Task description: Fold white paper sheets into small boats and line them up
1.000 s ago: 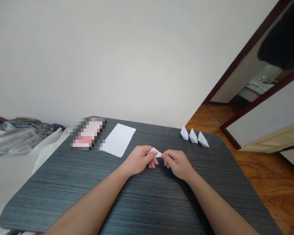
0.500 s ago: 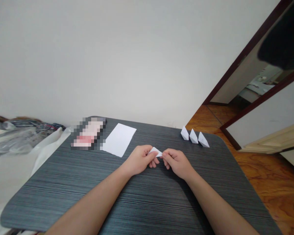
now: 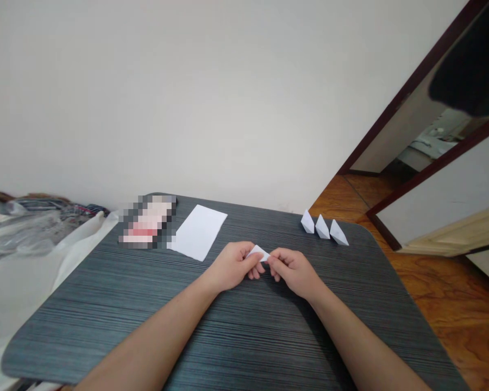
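Observation:
Between my two hands is a small piece of folded white paper. My left hand is closed on its left part, with the thumb on top and the fingers curled beneath. At the paper's right corner, my right hand pinches it between thumb and forefinger. Beyond my left hand lies a flat white sheet of paper. Three folded paper boats stand in a row past my right hand: a left one, a middle one and a right one.
The dark wood-grain table stands against a pale wall. A blurred-out rectangular object lies at its back left. White cloth and plastic are heaped left of the table. A doorway and wooden floor are on the right.
My right thumb and fingers have shifted slightly left along the folded paper, covering a bit more of its right corner. The left hand and the other things look unmoved.

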Demonstrator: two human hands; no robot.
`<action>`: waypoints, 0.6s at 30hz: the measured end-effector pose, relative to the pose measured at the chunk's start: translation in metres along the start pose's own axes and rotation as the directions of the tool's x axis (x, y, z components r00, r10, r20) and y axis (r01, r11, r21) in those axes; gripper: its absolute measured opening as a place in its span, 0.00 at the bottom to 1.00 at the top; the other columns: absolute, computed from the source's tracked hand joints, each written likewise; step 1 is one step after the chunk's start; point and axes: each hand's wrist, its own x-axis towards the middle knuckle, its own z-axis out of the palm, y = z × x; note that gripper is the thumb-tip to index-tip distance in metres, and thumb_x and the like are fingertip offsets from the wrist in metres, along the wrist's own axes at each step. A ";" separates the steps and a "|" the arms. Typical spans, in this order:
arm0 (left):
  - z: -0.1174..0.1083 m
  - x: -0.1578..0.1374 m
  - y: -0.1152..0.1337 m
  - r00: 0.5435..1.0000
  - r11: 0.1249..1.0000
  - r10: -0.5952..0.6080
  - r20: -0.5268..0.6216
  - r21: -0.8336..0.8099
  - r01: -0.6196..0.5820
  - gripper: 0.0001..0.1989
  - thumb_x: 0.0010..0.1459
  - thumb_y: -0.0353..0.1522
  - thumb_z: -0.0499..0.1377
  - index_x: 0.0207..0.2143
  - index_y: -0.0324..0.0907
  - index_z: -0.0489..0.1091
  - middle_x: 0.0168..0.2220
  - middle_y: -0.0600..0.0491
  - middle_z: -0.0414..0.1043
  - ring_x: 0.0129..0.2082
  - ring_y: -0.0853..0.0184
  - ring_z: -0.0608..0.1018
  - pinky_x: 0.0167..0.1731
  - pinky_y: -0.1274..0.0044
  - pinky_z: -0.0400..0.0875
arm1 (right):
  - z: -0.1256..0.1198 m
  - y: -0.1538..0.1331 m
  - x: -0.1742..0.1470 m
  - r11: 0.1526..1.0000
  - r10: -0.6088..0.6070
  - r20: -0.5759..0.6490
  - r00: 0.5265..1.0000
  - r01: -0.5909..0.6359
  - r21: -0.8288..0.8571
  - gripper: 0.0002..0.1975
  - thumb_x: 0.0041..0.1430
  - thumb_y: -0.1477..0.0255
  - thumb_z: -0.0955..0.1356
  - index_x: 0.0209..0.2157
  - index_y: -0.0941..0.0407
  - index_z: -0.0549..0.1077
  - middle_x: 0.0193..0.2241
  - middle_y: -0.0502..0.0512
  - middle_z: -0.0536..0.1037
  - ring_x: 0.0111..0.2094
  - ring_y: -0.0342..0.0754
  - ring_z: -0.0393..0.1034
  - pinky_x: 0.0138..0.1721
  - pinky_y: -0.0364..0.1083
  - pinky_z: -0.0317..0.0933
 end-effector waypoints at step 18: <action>0.001 0.000 -0.001 0.997 1.000 -0.024 0.072 -0.006 0.025 0.10 0.56 0.34 0.54 0.30 0.35 0.68 0.28 0.49 0.75 0.23 0.71 0.75 0.24 0.79 0.70 | 0.001 -0.008 -0.002 0.995 -0.014 -0.003 1.000 0.014 -0.098 0.12 0.59 0.70 0.62 0.23 0.57 0.67 0.16 0.46 0.68 0.18 0.39 0.63 0.22 0.39 0.56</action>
